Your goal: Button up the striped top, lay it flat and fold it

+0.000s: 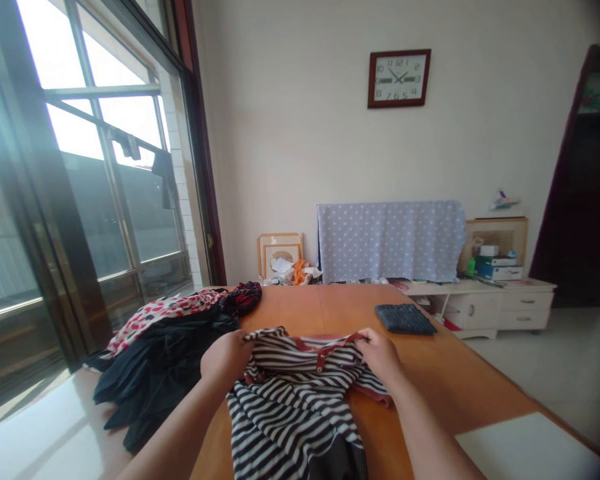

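Observation:
A black-and-white striped shirt [290, 407] with a reddish neckline and small buttons lies in front of me on the wooden table [430, 380]. My left hand [226, 360] pinches its left shoulder, and my right hand [379, 355] grips the right shoulder. Between them the upper part is raised and stretched, while the lower body lies wrinkled toward me. A reddish cuff shows below my right hand. Left of the shirt is a heap of dark clothes [165, 370], with a red-and-white patterned garment [167, 313] on top.
A folded dark cloth [405, 319] lies at the table's right side. White sheets or surfaces [535, 447] show at both near corners. Beyond the table stand a white cabinet [525, 310] and something draped with a dotted blue cloth [390, 240]. Tall windows [115, 167] are at the left.

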Demonstrator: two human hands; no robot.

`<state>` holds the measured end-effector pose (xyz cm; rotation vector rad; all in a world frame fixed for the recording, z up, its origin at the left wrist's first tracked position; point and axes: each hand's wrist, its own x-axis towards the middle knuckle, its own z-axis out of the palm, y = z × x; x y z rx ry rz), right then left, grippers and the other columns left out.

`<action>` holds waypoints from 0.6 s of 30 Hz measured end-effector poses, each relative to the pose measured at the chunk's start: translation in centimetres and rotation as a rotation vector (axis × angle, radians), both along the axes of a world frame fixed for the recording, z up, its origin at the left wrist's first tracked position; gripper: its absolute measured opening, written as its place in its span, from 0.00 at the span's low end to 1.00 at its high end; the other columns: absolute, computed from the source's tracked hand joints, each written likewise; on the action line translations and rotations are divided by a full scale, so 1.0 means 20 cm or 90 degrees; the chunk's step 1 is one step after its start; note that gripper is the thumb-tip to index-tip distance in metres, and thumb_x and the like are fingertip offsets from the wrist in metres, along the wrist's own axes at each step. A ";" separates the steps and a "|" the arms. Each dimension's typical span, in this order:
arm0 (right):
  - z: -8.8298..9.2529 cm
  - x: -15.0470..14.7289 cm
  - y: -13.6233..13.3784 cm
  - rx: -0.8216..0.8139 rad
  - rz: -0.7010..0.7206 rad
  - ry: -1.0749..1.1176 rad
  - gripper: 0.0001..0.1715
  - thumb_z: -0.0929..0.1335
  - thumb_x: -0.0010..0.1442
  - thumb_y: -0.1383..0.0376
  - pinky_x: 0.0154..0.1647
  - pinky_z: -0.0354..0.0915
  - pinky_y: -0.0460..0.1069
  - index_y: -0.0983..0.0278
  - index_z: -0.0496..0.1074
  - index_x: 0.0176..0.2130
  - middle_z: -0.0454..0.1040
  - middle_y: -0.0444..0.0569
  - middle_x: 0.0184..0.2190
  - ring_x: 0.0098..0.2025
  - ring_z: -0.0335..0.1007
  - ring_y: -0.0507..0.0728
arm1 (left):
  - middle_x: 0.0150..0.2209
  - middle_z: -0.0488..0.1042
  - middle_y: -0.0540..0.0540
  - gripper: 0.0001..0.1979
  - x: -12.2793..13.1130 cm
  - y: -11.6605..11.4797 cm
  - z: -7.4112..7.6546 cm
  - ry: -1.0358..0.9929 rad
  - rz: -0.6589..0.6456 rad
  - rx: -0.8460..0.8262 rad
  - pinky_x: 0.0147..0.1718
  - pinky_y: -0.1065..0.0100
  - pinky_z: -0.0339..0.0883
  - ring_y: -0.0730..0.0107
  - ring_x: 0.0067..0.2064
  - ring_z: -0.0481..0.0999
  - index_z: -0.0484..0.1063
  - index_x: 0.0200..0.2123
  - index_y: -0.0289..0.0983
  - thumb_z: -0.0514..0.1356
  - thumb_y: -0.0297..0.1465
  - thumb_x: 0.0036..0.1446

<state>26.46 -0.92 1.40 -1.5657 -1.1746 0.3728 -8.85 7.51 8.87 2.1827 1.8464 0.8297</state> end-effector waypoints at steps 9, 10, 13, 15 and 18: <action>0.10 -0.18 -0.01 0.199 -0.097 0.105 0.24 0.64 0.58 0.48 0.44 0.70 0.53 0.61 0.70 0.46 0.78 0.53 0.43 0.43 0.76 0.62 | 0.30 0.78 0.46 0.23 -0.03 -0.02 0.05 -0.668 -0.100 -0.202 0.25 0.73 0.60 0.70 0.27 0.75 0.75 0.44 0.35 0.63 0.44 0.49; 0.13 -0.20 -0.02 0.224 -0.117 0.082 0.24 0.64 0.59 0.48 0.48 0.69 0.54 0.61 0.70 0.46 0.78 0.53 0.43 0.45 0.75 0.62 | 0.33 0.79 0.44 0.23 -0.03 -0.04 0.07 -0.683 -0.132 -0.208 0.27 0.72 0.63 0.68 0.30 0.77 0.75 0.46 0.35 0.63 0.43 0.50; 0.22 -0.26 -0.06 0.278 -0.137 0.059 0.23 0.64 0.60 0.49 0.51 0.66 0.54 0.61 0.70 0.47 0.78 0.52 0.43 0.47 0.73 0.62 | 0.36 0.80 0.43 0.24 -0.02 -0.13 0.15 -0.722 -0.232 -0.225 0.31 0.69 0.68 0.65 0.34 0.79 0.75 0.48 0.36 0.62 0.44 0.52; 0.29 -0.29 -0.10 0.292 -0.120 0.081 0.21 0.65 0.60 0.50 0.49 0.67 0.53 0.60 0.71 0.47 0.78 0.51 0.43 0.45 0.73 0.61 | 0.34 0.80 0.43 0.24 -0.03 -0.20 0.21 -0.757 -0.304 -0.257 0.31 0.68 0.69 0.65 0.32 0.79 0.75 0.47 0.35 0.63 0.45 0.53; 0.40 -0.34 -0.18 0.295 -0.098 0.124 0.19 0.67 0.59 0.52 0.45 0.68 0.51 0.60 0.72 0.46 0.78 0.49 0.41 0.42 0.73 0.59 | 0.24 0.77 0.45 0.20 -0.09 -0.33 0.30 -0.716 -0.414 -0.333 0.24 0.70 0.66 0.70 0.22 0.73 0.77 0.38 0.34 0.64 0.45 0.53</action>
